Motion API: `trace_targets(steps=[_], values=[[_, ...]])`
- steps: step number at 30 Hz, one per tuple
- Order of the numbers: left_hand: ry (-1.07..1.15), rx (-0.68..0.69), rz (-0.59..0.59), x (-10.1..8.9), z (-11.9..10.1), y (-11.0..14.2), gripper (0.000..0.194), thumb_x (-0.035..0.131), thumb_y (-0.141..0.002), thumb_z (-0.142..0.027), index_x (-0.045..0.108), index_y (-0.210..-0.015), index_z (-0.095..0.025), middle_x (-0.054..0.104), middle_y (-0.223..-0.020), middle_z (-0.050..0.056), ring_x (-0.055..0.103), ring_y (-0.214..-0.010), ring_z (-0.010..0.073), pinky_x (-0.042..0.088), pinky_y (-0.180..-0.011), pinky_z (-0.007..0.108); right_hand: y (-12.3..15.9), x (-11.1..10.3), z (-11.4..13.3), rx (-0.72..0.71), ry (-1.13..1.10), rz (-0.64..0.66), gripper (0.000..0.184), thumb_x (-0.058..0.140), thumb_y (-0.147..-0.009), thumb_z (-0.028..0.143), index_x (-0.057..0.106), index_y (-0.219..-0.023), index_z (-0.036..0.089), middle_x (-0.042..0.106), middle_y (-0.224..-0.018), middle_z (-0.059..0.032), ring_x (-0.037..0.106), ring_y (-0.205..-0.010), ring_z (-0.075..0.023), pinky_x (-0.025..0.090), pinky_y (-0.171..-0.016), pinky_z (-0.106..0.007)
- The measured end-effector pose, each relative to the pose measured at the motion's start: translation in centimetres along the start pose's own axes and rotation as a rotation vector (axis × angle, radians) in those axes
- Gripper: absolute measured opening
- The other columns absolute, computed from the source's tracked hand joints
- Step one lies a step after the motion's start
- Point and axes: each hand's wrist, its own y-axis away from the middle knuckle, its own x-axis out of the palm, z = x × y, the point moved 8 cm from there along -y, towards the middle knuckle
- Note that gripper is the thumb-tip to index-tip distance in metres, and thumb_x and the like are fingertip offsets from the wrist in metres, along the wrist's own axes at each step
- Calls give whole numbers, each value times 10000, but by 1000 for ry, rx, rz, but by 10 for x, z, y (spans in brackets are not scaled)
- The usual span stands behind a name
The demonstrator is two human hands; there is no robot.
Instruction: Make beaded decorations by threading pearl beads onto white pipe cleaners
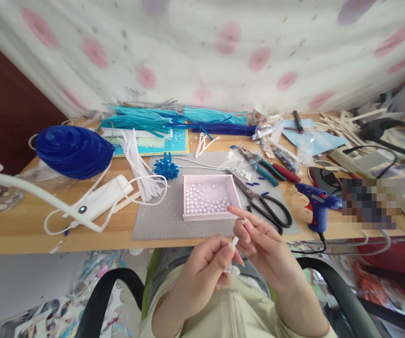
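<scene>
My left hand (211, 263) is closed over my lap, thumb and fingers pinching a short white stem (235, 241) that looks like a piece of pipe cleaner. White pearl-like beads (232, 270) show just below those fingers. Close beside it on the right, my right hand (262, 241) pinches a small white bead (243, 221) at its fingertips, with one finger stretched toward the tray. Right in front of both hands, a pale pink tray (206, 217) holds many loose pearl beads (207, 202).
Black-handled scissors (271, 211), pliers (266, 171) and a blue glue gun (317, 204) lie to the right. White pipe cleaners (137, 164), a blue pompom-like piece (166, 166) and a large blue wound bundle (73, 151) are left. A grey cutting mat (160, 225) lies beneath the tray.
</scene>
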Motion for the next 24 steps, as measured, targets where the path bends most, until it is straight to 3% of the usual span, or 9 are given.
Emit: trace_targets(steps=[3,7,14,19,24], values=[[2,14,-5,0,-2,1,473,664,-904,-620,599,-790,-165,381,-548,-100,240,-450,49,198,-448,219,1,1,3,-56,25,-11,252,845,-835,320,739,-1037,212,687,-736,3,577,-623,-111,479,-578,-212],[-13,19,0,0,-2,1,464,651,-919,-610,611,-801,-163,385,-559,-96,260,-452,49,216,-451,215,-1,-3,0,-85,42,-12,232,816,-861,404,715,-851,194,751,-767,-36,654,-694,-141,526,-634,-227],[-50,13,6,0,-1,2,471,627,-927,-624,612,-815,-166,388,-578,-93,273,-451,49,217,-450,216,-4,-9,-14,-69,59,2,247,789,-878,439,788,-862,193,817,-874,-80,644,-592,-122,512,-545,-222],[-30,-6,11,3,0,2,481,648,-903,-635,613,-801,-166,391,-600,-86,277,-477,58,236,-457,216,-1,1,-14,-23,44,1,230,849,-813,427,816,-819,199,831,-867,-85,690,-659,-147,522,-522,-198],[-26,12,2,3,0,1,479,635,-914,-631,617,-805,-165,421,-599,-78,326,-475,60,242,-461,222,1,13,-16,34,-8,37,197,854,-808,410,832,-797,215,838,-891,-74,569,-508,-82,506,-504,-179]])
